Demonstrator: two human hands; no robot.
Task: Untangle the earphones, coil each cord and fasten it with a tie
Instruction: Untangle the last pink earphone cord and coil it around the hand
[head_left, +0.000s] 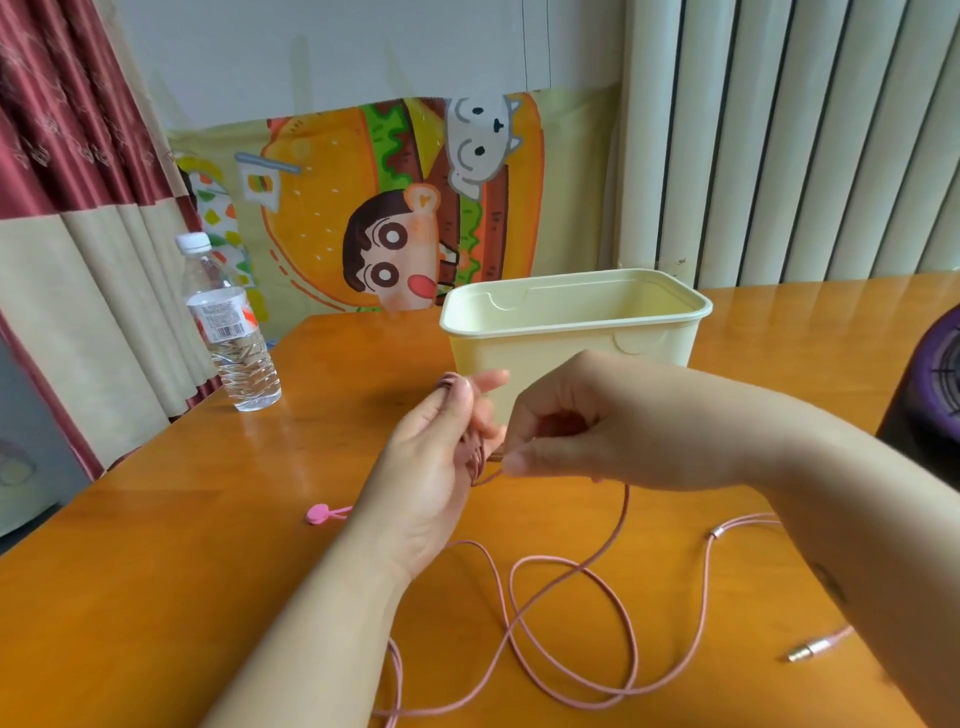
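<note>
Though slack, thin braided pink cord (623, 512).

A glossy lacquered wood is shown by the table (156, 571), a matt braided cloth sheath by the pink cord (631, 623), shiny metal by its plug (810, 652), smooth matt plastic by the cream box (571, 353), clear plastic by the bottle (234, 332), and sheened cloth by the curtain (62, 104).

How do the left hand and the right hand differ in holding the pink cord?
The left hand is upright, with turns of the pink cord wound around its fingers; the right hand is curled and pinches a single strand. The left hand comes from below, the right hand from the right. Both are bare, above the table.
</note>
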